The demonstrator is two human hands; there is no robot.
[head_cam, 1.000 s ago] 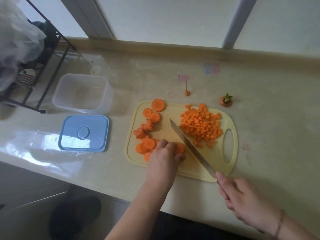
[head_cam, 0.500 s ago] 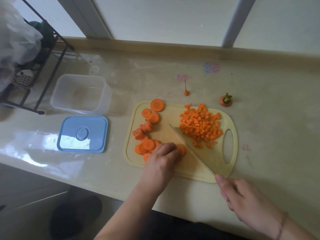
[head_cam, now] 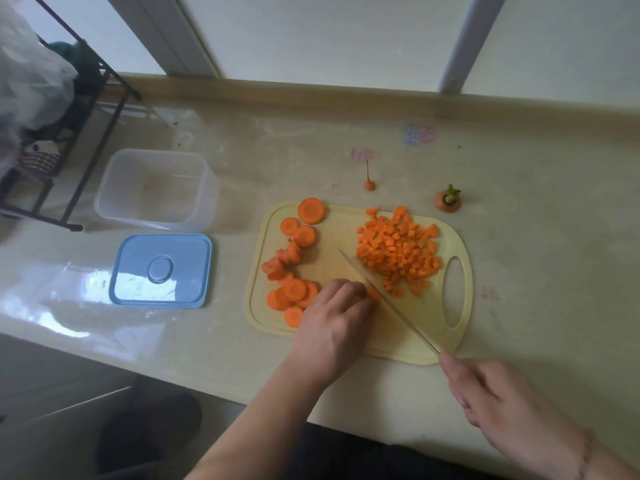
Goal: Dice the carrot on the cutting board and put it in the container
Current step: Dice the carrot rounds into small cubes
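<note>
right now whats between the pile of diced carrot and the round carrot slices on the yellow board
In the head view, the steel knife blade slants across the pale yellow plastic cutting board between the diced orange carrot cubes and the round carrot slices.

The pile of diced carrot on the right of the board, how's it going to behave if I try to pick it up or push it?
The diced carrot is a loose heap of small cubes, so it probably scatters when pushed and spills from fingers. The cubes look firm and unlikely to roll far. Sweeping it along the cutting board with the knife likely works best.

Bare forearms, no sleeves; thin bracelet (head_cam: pixel 585 455) on right wrist; dark clothing below counter edge.
</note>
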